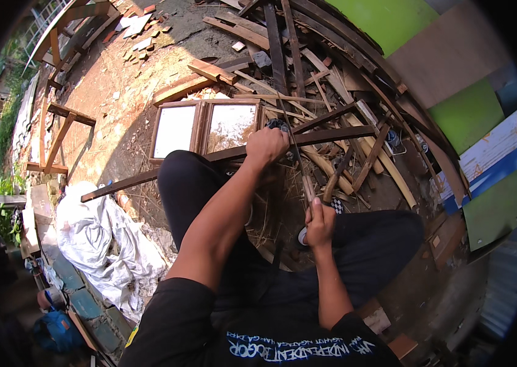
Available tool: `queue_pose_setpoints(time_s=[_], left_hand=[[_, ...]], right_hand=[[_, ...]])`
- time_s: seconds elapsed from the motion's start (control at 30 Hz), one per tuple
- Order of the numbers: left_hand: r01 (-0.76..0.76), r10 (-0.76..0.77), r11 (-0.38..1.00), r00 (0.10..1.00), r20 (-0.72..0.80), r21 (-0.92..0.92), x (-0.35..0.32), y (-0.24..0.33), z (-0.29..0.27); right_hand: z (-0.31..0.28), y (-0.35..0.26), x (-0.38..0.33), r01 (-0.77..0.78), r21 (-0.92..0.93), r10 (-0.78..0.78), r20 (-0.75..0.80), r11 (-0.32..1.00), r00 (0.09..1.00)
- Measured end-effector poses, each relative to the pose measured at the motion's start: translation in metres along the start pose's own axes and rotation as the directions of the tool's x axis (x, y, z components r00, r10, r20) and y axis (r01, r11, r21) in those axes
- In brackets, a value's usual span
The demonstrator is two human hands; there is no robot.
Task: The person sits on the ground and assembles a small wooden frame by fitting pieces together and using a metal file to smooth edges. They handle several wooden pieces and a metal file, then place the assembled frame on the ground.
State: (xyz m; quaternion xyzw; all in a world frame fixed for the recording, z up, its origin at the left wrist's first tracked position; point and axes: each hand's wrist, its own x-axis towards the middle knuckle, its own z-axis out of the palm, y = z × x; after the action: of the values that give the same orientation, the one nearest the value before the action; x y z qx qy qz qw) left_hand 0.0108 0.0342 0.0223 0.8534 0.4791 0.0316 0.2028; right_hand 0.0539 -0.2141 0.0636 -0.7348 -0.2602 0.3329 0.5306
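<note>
My left hand [267,147] is closed over a long dark wooden bar [130,183], which lies slanting across in front of my knees. Just beyond those fingers is a small dark bundle [278,125] that I cannot make out. In my right hand [320,224], the fingers are wrapped round the wooden handle of a long, thin-bladed tool [299,160]. Its blade is seen nearly edge-on, so whether it is a saw or a machete is unclear. The blade points away from me and crosses the bar just right of my left hand.
Two framed panels [174,131] lie beyond my left knee. Piled scrap wood [356,140] spreads ahead and to the right. White sheeting [102,244] is heaped at left, near a wooden frame [56,137]. Green boards [466,116] stand along the right side.
</note>
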Motion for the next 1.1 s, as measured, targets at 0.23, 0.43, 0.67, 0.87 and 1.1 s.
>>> queue_pose_setpoints(time_s=[0.23, 0.43, 0.67, 0.87, 1.1], left_hand=[[0.064, -0.059, 0.997, 0.993, -0.101, 0.049, 0.0, -0.017, -0.013], [0.026, -0.026, 1.0, 0.999, -0.039, 0.017, -0.011, -0.008, -0.007], [0.005, -0.004, 0.999, 1.0, -0.02, 0.034, -0.01, -0.007, -0.007], [0.032, -0.032, 0.999, 0.999, -0.017, 0.015, -0.01, -0.001, -0.007], [0.09, -0.089, 0.996, 0.992, 0.09, -0.006, 0.0, -0.004, -0.007]], right_hand=[[-0.028, -0.008, -0.078, -0.086, 0.024, 0.085, 0.042, 0.996, 0.996], [-0.015, 0.004, -0.056, -0.003, 0.017, 0.003, 0.008, 1.0, 1.0], [0.017, 0.009, 0.021, -0.009, 0.035, 0.008, 0.036, 0.999, 0.999], [0.018, 0.034, 0.022, -0.006, 0.169, -0.005, 0.065, 0.986, 0.998], [0.002, 0.039, 0.027, -0.169, 0.335, 0.089, 0.241, 0.927, 0.967]])
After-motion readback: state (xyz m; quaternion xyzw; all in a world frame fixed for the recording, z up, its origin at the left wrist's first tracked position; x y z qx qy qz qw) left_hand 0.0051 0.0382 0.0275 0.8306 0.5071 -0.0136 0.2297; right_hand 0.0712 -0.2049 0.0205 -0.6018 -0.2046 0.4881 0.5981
